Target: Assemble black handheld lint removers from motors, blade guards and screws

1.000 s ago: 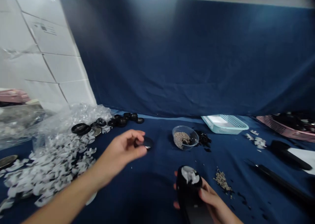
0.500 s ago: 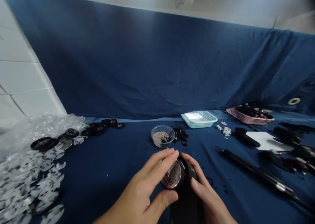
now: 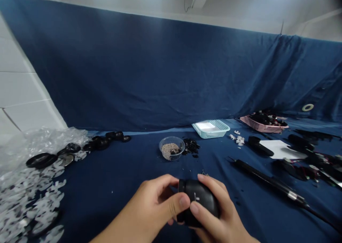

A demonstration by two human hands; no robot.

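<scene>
Between both hands is a black fabric shaver (image 3: pixel 201 196), turned sideways, with small white marks on its housing. My left hand (image 3: pixel 160 204) is closed round its ringed head end, thumb on the near side. My right hand (image 3: pixel 219 211) wraps the rounded body, its thumb below the white marks. The shaver's metal mesh is hidden behind my left fingers. Beyond the hands stands a clear round tub (image 3: pixel 172 148) of small screws, with a pile of small black parts (image 3: pixel 191 147) beside it.
White plastic pieces (image 3: pixel 29 193), black rings (image 3: pixel 42 160) and clear plastic bags (image 3: pixel 50 136) lie on the left. At right are an electric screwdriver (image 3: pixel 269 180) with a cord, white paper (image 3: pixel 281 149) and black parts. A light-blue basket (image 3: pixel 213 132) and a pink basket (image 3: pixel 263 125) stand behind.
The shaver has turned from upright to sideways, so its metal mesh no longer shows. My left fingers have closed round the head end. The view has shifted slightly right.
</scene>
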